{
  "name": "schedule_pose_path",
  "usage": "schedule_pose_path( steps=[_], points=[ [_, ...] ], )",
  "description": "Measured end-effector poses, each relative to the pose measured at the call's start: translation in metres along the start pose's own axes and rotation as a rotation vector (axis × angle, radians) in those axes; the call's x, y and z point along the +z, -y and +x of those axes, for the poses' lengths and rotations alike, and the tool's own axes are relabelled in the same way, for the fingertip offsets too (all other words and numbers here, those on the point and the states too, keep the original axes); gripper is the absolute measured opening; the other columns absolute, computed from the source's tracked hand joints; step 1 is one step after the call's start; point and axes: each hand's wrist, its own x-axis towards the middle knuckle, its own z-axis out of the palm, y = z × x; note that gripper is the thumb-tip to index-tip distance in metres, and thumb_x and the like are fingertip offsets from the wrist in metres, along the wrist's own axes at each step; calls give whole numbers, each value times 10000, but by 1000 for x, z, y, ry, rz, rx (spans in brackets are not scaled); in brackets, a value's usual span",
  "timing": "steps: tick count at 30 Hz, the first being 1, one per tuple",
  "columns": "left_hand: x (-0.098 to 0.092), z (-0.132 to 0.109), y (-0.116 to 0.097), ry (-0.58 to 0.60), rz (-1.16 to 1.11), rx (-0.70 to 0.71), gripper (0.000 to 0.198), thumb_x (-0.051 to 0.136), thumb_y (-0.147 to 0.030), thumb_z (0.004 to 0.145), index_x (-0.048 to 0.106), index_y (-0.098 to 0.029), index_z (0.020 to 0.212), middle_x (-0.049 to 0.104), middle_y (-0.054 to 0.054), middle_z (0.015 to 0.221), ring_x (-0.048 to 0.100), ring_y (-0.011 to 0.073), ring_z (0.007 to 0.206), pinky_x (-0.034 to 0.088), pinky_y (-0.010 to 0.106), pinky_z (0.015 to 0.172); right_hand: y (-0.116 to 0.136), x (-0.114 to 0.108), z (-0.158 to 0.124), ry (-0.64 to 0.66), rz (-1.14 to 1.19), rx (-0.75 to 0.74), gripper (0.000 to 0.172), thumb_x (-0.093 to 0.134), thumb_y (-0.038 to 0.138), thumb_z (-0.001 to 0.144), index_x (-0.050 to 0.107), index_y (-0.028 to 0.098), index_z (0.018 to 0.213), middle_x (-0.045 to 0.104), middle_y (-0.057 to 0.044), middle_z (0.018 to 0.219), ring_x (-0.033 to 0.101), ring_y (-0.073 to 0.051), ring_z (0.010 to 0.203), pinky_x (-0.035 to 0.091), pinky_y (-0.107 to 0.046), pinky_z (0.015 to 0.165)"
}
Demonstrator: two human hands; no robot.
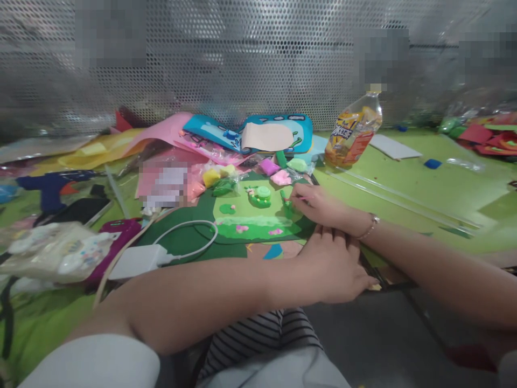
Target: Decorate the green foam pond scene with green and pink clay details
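Pinching a thin pink piece [306, 199], the right hand [313, 203] works at the right edge of a green clay picture [275, 210] by the tabletop's [412, 194] near edge.
The left hand [333, 264] lies palm down, fingers spread, partly under the right wrist. A snail [263, 195] sits mid-picture; a charger cable [216, 231] loops over its left side. Beyond its far edge crowd clay lumps [281, 178]; a bottle [350, 137] stands tilted toward the tabletop's far edge, clear rods [407, 198] to its right.
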Motion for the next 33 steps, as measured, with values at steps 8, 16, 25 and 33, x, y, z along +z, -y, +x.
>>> schedule_pose_path(
  steps=[8, 16, 25, 33],
  points=[
    [5, 0, 0, -36, 1, 9, 747, 269, -595, 885, 325, -24, 1362, 406, 240, 1325, 389, 349, 1199, 294, 478, 993, 9, -5, -2, 46, 9, 9, 160, 368, 216, 872, 373, 207, 713, 531, -40, 697, 444, -136, 608, 334, -261, 568],
    [3, 0, 1, -20, -66, 1, 732, 307, -588, 880, 344, -26, 1347, 421, 230, 1316, 417, 344, 1167, 317, 462, 987, 10, -5, -4, 62, -26, -58, 166, 383, 179, 864, 336, 208, 708, 445, 0, 657, 393, -121, 585, 302, -249, 555],
    [4, 1, 0, -1, -83, -8, 733, 317, -585, 879, 341, -21, 1347, 425, 227, 1307, 384, 349, 1197, 287, 457, 1012, 11, -8, -4, 51, 14, -47, 185, 397, 176, 861, 330, 205, 691, 449, 8, 634, 387, -107, 563, 292, -236, 539],
    [8, 1, 0, -37, -125, -21, 706, 343, -584, 872, 382, -38, 1318, 473, 201, 1274, 432, 338, 1148, 357, 449, 955, 14, -8, -7, 67, 3, -81, 175, 396, 161, 852, 328, 204, 697, 414, 17, 634, 365, -106, 564, 282, -233, 540]
  ],
)
